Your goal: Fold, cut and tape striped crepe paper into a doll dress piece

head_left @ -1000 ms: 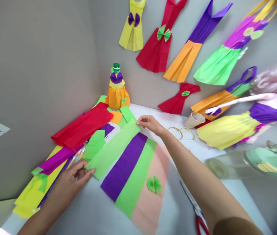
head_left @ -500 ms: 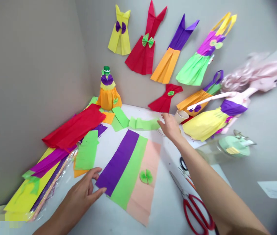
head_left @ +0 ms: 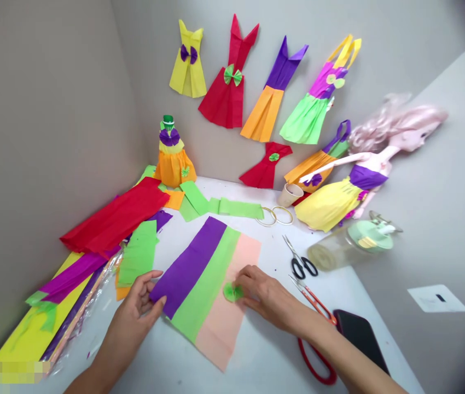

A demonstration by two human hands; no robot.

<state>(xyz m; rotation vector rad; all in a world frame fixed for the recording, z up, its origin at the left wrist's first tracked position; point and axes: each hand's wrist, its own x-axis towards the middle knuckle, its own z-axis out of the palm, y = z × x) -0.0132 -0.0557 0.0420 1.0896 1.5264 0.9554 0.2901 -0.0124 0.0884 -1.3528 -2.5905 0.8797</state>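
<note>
A striped crepe-paper sheet (head_left: 205, 279) lies flat on the white table, with purple, green and peach bands side by side. My right hand (head_left: 263, 298) rests on the peach band, its fingertips pinching a small green paper bow (head_left: 232, 291). The bow sits where the green and peach bands meet, partly hidden by those fingers. My left hand (head_left: 140, 303) is open, its fingertips at the edge of the purple band (head_left: 187, 265). It holds nothing. A loose green paper piece (head_left: 138, 254) lies just beyond my left hand.
Paper dresses (head_left: 226, 96) hang on the wall behind. A pink-haired doll (head_left: 374, 150), paper cup (head_left: 289, 194), bottle (head_left: 351, 243), dressed bottle (head_left: 173, 156), scissors (head_left: 300, 260), red-handled snips (head_left: 317, 358), phone (head_left: 361, 339) and crepe-paper stacks (head_left: 113, 221) surround the sheet.
My right hand has moved from the back of the table to the bow. A green strip now lies at the back of the table. The view has shifted, showing more of the table.
</note>
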